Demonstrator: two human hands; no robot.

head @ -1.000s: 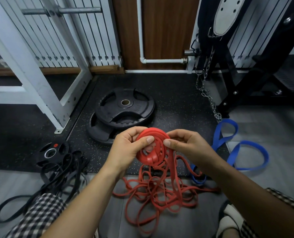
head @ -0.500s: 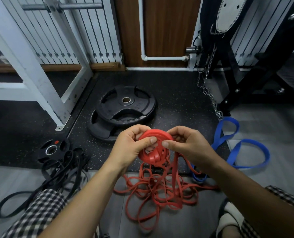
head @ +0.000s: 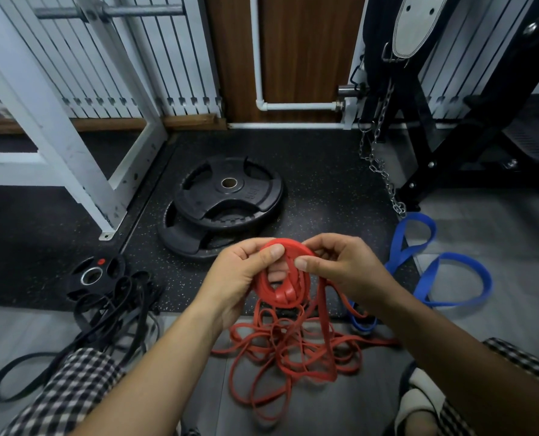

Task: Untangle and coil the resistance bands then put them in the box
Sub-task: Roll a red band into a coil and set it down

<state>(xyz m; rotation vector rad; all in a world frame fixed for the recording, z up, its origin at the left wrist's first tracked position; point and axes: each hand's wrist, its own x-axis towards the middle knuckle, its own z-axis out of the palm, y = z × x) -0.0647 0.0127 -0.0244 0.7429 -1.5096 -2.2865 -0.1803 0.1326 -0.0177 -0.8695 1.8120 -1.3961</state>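
A red resistance band is partly wound into a coil [head: 285,291] held up in front of me. My left hand [head: 241,278] grips the coil, thumb on its front and fingers through its middle. My right hand [head: 346,265] pinches the band at the coil's right edge. The loose rest of the red band [head: 288,357] hangs down into a tangled heap on the floor. A blue band [head: 444,272] lies in loops on the floor to the right. Black bands [head: 104,313] lie tangled at the left. No box is in view.
Two stacked black weight plates [head: 230,196] lie on the speckled mat ahead, and a small plate [head: 93,273] sits beside the black bands. A white rack frame [head: 57,127] stands left, a black machine with a hanging chain [head: 384,174] right. My knees and a shoe [head: 419,404] are at the bottom.
The coil has tipped so its top leans away from me. My right hand has shifted along the band at the coil's right edge. The heap on the floor looks the same.
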